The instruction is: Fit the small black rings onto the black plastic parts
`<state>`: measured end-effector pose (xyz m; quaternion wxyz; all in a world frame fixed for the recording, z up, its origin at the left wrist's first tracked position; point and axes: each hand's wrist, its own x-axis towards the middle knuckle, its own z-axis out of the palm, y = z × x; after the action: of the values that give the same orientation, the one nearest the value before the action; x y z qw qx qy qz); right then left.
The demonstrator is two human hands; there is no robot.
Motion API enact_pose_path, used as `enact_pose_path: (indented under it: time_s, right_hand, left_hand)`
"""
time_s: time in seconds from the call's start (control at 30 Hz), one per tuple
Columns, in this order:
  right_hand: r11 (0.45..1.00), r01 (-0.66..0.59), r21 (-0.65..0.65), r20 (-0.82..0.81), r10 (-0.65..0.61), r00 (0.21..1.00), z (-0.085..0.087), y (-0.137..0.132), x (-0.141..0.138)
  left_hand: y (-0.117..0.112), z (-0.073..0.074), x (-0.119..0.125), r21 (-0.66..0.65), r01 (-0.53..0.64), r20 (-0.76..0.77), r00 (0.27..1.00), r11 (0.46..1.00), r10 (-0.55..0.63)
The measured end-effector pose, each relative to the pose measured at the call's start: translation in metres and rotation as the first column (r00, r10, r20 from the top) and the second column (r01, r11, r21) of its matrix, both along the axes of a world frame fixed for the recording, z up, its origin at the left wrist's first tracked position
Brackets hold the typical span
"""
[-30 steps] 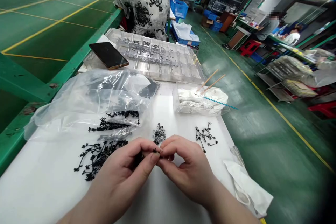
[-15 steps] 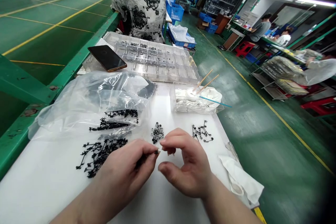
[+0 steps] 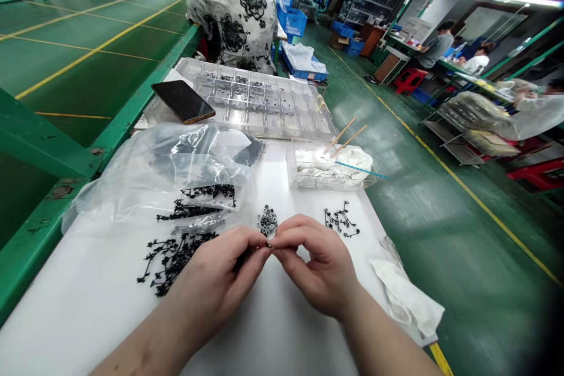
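My left hand (image 3: 224, 273) is closed, thumb and forefinger pinching a small black plastic part (image 3: 269, 245) of which only a tip shows. My right hand (image 3: 319, 267) is closed too, its thumb and fingertips meeting the left fingertips at that same part. Just beyond the fingertips lies a small pile of black and grey rings (image 3: 267, 220). Left of my left hand is a heap of thin black branched plastic pieces (image 3: 176, 255). A smaller group of such pieces (image 3: 342, 220) lies beyond my right hand.
A clear plastic bag (image 3: 176, 158) holds more black pieces. Behind it stand a divided clear tray (image 3: 259, 123) and a phone (image 3: 183, 101). A clear box (image 3: 304, 182) holds white cloth and thin sticks. Another white cloth (image 3: 409, 296) lies at the right edge. A person (image 3: 238, 17) sits ahead.
My right thumb and fingers have closed from an open curve and come left to meet my left fingertips. The view has shifted slightly.
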<state>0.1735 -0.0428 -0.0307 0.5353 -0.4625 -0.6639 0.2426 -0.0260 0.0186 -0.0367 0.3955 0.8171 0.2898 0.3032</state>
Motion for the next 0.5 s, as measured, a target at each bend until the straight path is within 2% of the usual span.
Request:
enact_pose_path:
  time_s: [0.13,0.3,0.4,0.5]
  right_hand:
    - [0.993,-0.043,-0.111,-0.090,0.033,0.995,0.0004,0.0001,0.0034]
    - [0.971,-0.132,-0.198,-0.199,0.092,0.976,-0.0009,0.0014,0.0052]
    - [0.966,-0.141,-0.215,-0.205,0.096,0.974,-0.0016,0.0027,0.0060]
    - [0.968,-0.137,-0.208,-0.204,0.094,0.974,-0.0019,0.0042,0.0051]
  left_hand:
    - [0.0002,0.0078,-0.0005,-0.136,0.009,0.001,1.000,0.991,-0.009]
    - [0.0030,0.0082,-0.0012,-0.338,0.101,0.058,0.995,0.936,-0.087]
    - [0.0028,0.0071,-0.0009,-0.429,0.073,0.004,0.997,0.900,-0.078]
    - [0.0021,0.0086,0.0001,-0.464,0.049,-0.022,0.998,0.884,-0.067]
